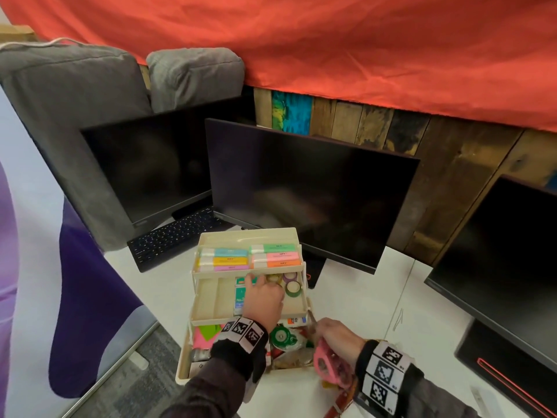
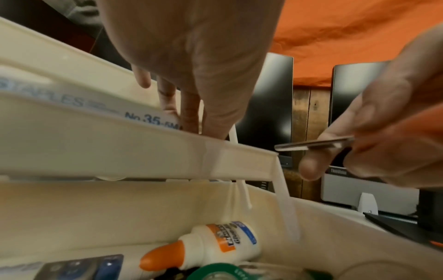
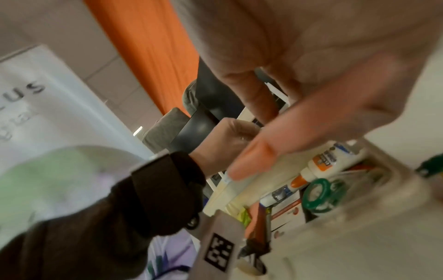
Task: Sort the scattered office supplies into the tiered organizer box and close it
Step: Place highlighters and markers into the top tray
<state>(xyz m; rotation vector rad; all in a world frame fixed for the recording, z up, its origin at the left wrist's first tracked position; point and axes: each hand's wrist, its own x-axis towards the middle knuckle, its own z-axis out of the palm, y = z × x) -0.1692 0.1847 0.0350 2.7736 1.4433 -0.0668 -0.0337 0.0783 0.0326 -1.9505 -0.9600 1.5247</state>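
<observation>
**Left hand in middle tier, right hand holding scissors at box edge**

The tiered organizer box (image 1: 297,236) is sitting open on the white desk (image 1: 376,297), in front of the centre monitor (image 1: 310,194), all three tiers fanned out.

- Top tier: holding coloured sticky-note packs (image 1: 224,259).
- Middle tier: holding a staples box (image 1: 239,298) and washi tape rolls (image 1: 293,287). The left hand (image 1: 262,300) is reaching in here, fingers extended down over the staples box and tape rolls. Fingertips are hidden from the head view; the left wrist view is showing straight fingers (image 2: 189,106) pointing into the tray beside the "No.35" label. Cannot tell whether they are pinching anything.
- Bottom tier: holding a glue bottle (image 2: 215,244) with orange cap lying on its side, a green tape dispenser (image 1: 281,336), pink and neon paper (image 1: 205,333).

The right hand (image 1: 337,336) is curling around pink-handled scissors (image 1: 325,360) just right of the box's front corner. Blades are pressed together, the tip (image 2: 311,145) pointing at the middle tray's right corner, just beside it.

A keyboard (image 1: 174,239) is lying left of the box.
</observation>
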